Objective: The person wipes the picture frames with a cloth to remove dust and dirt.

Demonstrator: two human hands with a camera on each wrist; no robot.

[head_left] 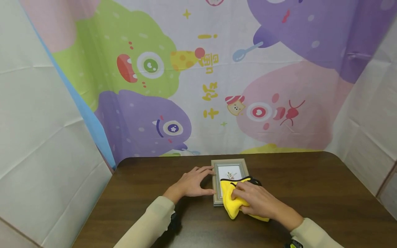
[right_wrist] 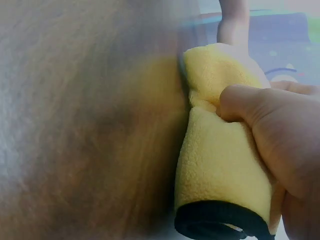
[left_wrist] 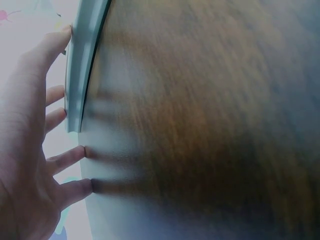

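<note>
A picture frame (head_left: 229, 162) with a pale border and a small plant print lies on the dark wooden table. My left hand (head_left: 192, 182) is spread at its left side, thumb and fingertips right at the edge. In the left wrist view the thumb and two fingers meet the side of the frame (left_wrist: 82, 65), while the other two fingertips rest on the tabletop. Over the frame's lower right part, my right hand (head_left: 258, 199) grips a bunched yellow cloth (head_left: 232, 203) with black trim. The right wrist view shows the thumb pressed into the cloth (right_wrist: 225, 155), which hides part of the frame.
The brown table (head_left: 310, 186) has rounded far corners. Behind it hangs a curtain (head_left: 192, 137) printed with cartoon monsters, and pale panels (head_left: 46, 137) stand at both sides.
</note>
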